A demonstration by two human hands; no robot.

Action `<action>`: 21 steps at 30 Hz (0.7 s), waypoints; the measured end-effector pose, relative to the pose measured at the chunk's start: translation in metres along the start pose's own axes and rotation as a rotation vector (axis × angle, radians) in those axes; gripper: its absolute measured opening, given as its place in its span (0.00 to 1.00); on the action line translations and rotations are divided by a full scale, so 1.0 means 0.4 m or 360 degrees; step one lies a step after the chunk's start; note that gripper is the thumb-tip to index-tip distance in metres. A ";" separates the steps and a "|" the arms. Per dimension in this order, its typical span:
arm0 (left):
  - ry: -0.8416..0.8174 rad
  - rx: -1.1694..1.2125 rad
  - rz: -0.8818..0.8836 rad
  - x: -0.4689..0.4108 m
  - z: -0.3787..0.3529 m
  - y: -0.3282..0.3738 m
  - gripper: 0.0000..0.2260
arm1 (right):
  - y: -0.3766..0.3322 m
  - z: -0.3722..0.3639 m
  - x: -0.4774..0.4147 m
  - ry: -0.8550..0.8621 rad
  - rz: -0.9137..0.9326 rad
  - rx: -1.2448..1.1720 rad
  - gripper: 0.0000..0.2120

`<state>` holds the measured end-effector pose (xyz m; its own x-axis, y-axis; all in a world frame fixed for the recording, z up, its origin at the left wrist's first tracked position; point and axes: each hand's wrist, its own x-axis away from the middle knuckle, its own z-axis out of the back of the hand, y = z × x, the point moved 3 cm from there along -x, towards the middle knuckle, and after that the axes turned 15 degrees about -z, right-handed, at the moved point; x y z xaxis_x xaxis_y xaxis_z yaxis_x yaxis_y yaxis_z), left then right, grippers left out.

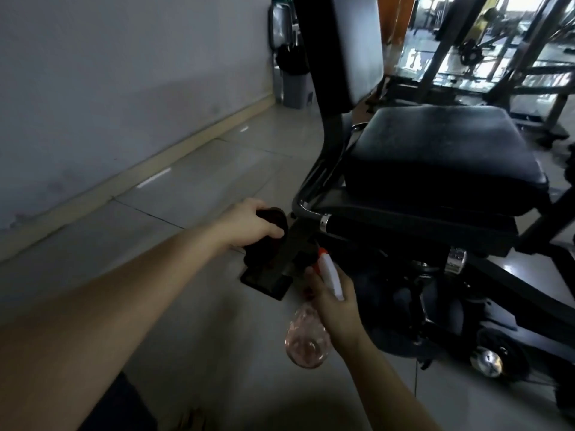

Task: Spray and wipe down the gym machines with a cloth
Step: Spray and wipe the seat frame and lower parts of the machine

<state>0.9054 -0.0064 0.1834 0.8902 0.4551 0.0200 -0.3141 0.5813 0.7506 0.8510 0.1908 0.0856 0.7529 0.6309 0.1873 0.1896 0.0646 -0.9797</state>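
Note:
A black gym bench stands ahead with a padded seat [445,157] and an upright backrest [339,48]. Its dark metal foot bar [280,262] reaches down to the floor at the left. My left hand [249,225] grips a dark cloth [267,241] and presses it against the top of that bar. My right hand [336,303] holds a clear spray bottle [308,340] with pinkish liquid; its white and orange nozzle [329,272] points up toward the foot bar.
Pale floor tiles [186,188] run along a grey wall [124,73] on the left. A grey bin [295,85] with a black bag stands at the far wall. Other machine frames [497,57] fill the back right. The bench's wheel [488,359] sits low right.

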 end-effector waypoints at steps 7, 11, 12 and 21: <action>0.0224 0.0062 -0.0040 0.009 0.028 -0.004 0.23 | -0.127 -0.060 -0.038 0.0139 -0.0015 0.0347 0.12; 0.0258 0.0027 -0.0006 0.008 0.037 -0.008 0.28 | -0.205 -0.062 -0.084 0.0255 -0.0084 0.0608 0.16; 0.0263 0.0034 -0.0004 0.008 0.038 -0.005 0.28 | -0.217 -0.060 -0.101 0.0269 -0.0117 0.0643 0.18; 0.0133 0.0013 -0.0090 -0.003 0.025 0.017 0.20 | -0.325 -0.017 -0.192 0.0312 -0.0260 0.0667 0.14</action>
<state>0.9054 -0.0099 0.1950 0.8758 0.4765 -0.0773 -0.2611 0.6022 0.7544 0.7730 0.1286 0.1990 0.8467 0.4316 0.3113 0.0754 0.4818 -0.8730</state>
